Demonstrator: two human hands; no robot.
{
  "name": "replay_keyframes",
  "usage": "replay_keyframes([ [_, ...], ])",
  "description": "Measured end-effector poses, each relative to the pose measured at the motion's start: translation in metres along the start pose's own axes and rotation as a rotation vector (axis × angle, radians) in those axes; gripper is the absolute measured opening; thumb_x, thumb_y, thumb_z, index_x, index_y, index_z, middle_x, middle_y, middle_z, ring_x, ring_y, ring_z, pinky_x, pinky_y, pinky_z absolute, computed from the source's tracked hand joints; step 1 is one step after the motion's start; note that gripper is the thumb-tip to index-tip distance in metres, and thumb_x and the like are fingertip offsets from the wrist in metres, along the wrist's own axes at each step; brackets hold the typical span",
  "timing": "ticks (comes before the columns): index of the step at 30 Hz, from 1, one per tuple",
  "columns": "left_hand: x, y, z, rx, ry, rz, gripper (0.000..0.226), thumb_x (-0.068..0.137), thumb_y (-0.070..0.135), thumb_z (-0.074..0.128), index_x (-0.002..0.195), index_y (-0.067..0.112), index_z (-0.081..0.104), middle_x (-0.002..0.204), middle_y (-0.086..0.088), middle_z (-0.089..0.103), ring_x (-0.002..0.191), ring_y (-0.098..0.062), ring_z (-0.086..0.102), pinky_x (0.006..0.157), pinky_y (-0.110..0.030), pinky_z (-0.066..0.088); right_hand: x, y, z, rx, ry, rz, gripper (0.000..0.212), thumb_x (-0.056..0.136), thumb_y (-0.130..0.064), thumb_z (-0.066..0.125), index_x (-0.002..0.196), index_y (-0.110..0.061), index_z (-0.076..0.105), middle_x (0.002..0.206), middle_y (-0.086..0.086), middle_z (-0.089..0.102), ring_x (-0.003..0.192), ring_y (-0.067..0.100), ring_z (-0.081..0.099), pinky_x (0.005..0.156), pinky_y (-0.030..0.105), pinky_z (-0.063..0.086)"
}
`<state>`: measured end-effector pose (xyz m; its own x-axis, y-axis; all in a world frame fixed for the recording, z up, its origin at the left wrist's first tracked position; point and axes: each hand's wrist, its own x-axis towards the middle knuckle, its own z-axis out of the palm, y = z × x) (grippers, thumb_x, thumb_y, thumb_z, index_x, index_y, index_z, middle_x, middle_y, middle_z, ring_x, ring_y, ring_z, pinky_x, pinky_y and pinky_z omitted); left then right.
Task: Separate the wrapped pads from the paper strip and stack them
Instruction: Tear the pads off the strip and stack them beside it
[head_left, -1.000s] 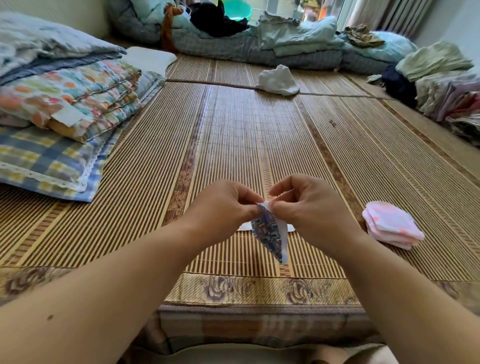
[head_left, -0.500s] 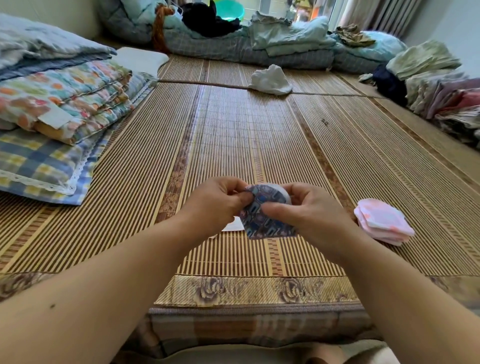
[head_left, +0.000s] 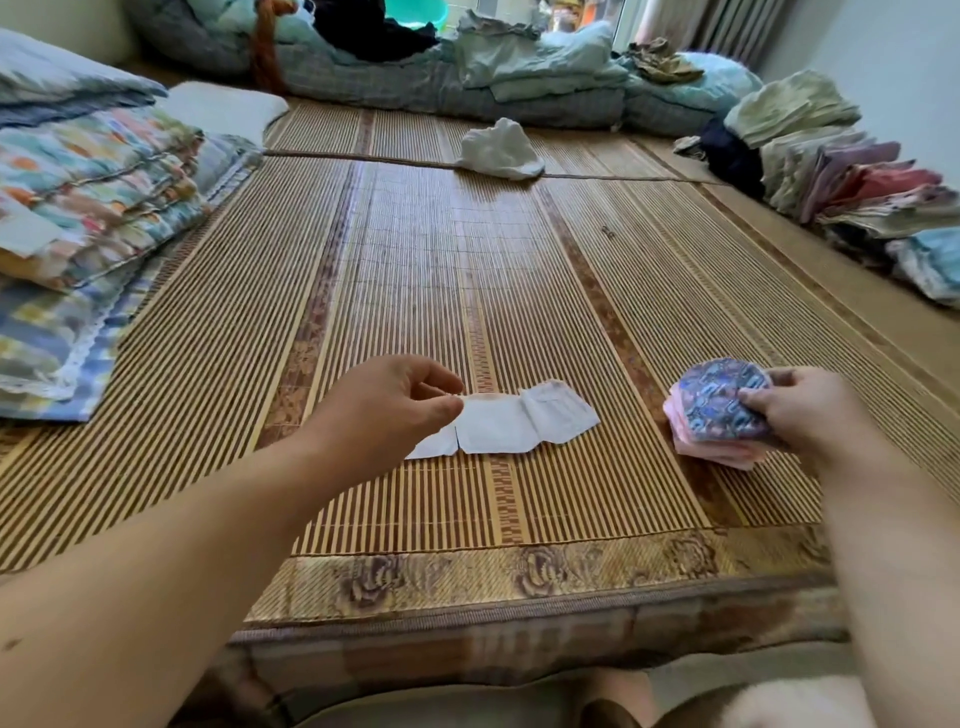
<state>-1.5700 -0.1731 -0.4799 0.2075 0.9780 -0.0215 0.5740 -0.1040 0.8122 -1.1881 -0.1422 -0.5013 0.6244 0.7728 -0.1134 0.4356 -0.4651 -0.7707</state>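
1. Firstly, the right hand (head_left: 810, 410) grips a wrapped pad (head_left: 722, 400) in a blue-and-purple patterned cover. The thumb lies across the pad's near edge, and the other fingers curl behind and under it.
2. That pad sits on top of the stack of pink pads (head_left: 709, 449), touching it and tilted slightly up toward the far side. The stack rests on the bamboo mat (head_left: 467, 260), right of centre.
3. The left hand (head_left: 384, 410) hovers over the left end of the paper strip (head_left: 519, 421). Its fingers are loosely curled, with a gap showing between forefinger and thumb, and it holds nothing that I can see. Whether the thumb tip touches the strip's edge is hard to tell from this angle.
4. The strip is white and lies flat on the mat between the two hands. It is creased across in several places, with a short tear at its near edge close to the left hand. It lies near the stack but does not touch it.
5. Farther off, a crumpled white cloth (head_left: 498, 150) lies on the mat by a seam.
6. Along the left edge are folded quilts (head_left: 93, 182), along the right edge folded clothes (head_left: 857, 176), and across the far end rumpled bedding (head_left: 519, 67).
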Motion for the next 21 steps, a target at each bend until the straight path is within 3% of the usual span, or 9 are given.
replay_keyframes([
  [3, 0.002, -0.003, 0.000, 0.062, 0.022, 0.002, 0.006, 0.087, 0.031, 0.063, 0.092, 0.032, 0.066, 0.084, 0.012, 0.068, 0.079, -0.006, 0.065, 0.067, -0.023, 0.051, 0.002, 0.005, 0.005, -0.086, 0.041, -0.010, 0.036, 0.077, -0.016, 0.076, 0.109, -0.007, 0.062, 0.106, 0.022, 0.067, 0.095, 0.037, 0.066, 0.084, 0.054, 0.054],
  [8, 0.005, -0.016, -0.006, 0.246, 0.119, -0.040, 0.014, 0.086, 0.036, 0.063, 0.097, 0.030, 0.068, 0.086, 0.017, 0.065, 0.082, -0.003, 0.062, 0.071, -0.028, 0.053, -0.008, 0.002, 0.002, -0.345, 0.094, -0.086, 0.034, 0.079, -0.016, 0.073, 0.112, -0.010, 0.063, 0.112, 0.023, 0.065, 0.101, 0.038, 0.061, 0.088, 0.048, 0.049],
  [10, 0.008, -0.024, -0.012, 0.333, 0.139, -0.085, 0.023, 0.084, 0.038, 0.064, 0.105, 0.028, 0.067, 0.089, 0.016, 0.065, 0.084, -0.005, 0.061, 0.069, -0.026, 0.050, -0.022, -0.008, 0.004, -0.480, 0.191, -0.205, 0.037, 0.081, -0.015, 0.069, 0.117, -0.010, 0.062, 0.115, 0.026, 0.062, 0.106, 0.041, 0.055, 0.090, 0.046, 0.045],
  [13, 0.013, -0.040, -0.019, 0.503, 0.110, -0.180, 0.045, 0.081, 0.039, 0.066, 0.123, 0.023, 0.059, 0.117, 0.002, 0.065, 0.102, -0.017, 0.060, 0.081, -0.033, 0.049, -0.052, -0.033, 0.024, -0.430, 0.303, -0.579, 0.031, 0.083, -0.013, 0.066, 0.114, -0.011, 0.067, 0.113, 0.022, 0.065, 0.103, 0.038, 0.056, 0.091, 0.044, 0.041],
  [15, 0.015, -0.049, -0.022, 0.550, 0.104, -0.252, 0.053, 0.081, 0.039, 0.066, 0.129, 0.021, 0.054, 0.129, -0.003, 0.060, 0.112, -0.022, 0.057, 0.088, -0.038, 0.047, -0.074, -0.051, 0.053, -0.334, 0.110, -0.732, 0.026, 0.087, -0.017, 0.063, 0.113, -0.013, 0.068, 0.109, 0.011, 0.070, 0.096, 0.023, 0.061, 0.088, 0.037, 0.045],
  [16, 0.015, -0.053, -0.023, 0.567, 0.107, -0.284, 0.054, 0.081, 0.040, 0.064, 0.130, 0.020, 0.053, 0.131, -0.004, 0.059, 0.113, -0.023, 0.057, 0.088, -0.038, 0.047, -0.083, -0.056, 0.072, -0.328, -0.039, -0.720, 0.028, 0.089, -0.020, 0.061, 0.116, -0.015, 0.066, 0.112, 0.008, 0.070, 0.096, 0.018, 0.061, 0.088, 0.034, 0.046],
  [18, 0.014, -0.059, -0.023, 0.637, 0.117, -0.335, 0.051, 0.082, 0.044, 0.061, 0.126, 0.019, 0.055, 0.127, -0.007, 0.061, 0.108, -0.025, 0.058, 0.085, -0.039, 0.049, -0.093, -0.060, 0.107, -0.468, -0.236, -0.595, 0.040, 0.091, -0.032, 0.058, 0.127, -0.014, 0.058, 0.123, 0.009, 0.063, 0.109, 0.022, 0.057, 0.092, 0.038, 0.045],
  [21, 0.012, -0.065, -0.028, 0.689, 0.110, -0.404, 0.047, 0.077, 0.052, 0.062, 0.109, 0.017, 0.062, 0.109, -0.006, 0.064, 0.092, -0.023, 0.061, 0.080, -0.042, 0.053, -0.084, -0.059, 0.129, -0.700, -0.231, -0.354, 0.058, 0.085, -0.051, 0.059, 0.122, -0.006, 0.056, 0.121, 0.017, 0.054, 0.111, 0.032, 0.051, 0.083, 0.038, 0.043],
])
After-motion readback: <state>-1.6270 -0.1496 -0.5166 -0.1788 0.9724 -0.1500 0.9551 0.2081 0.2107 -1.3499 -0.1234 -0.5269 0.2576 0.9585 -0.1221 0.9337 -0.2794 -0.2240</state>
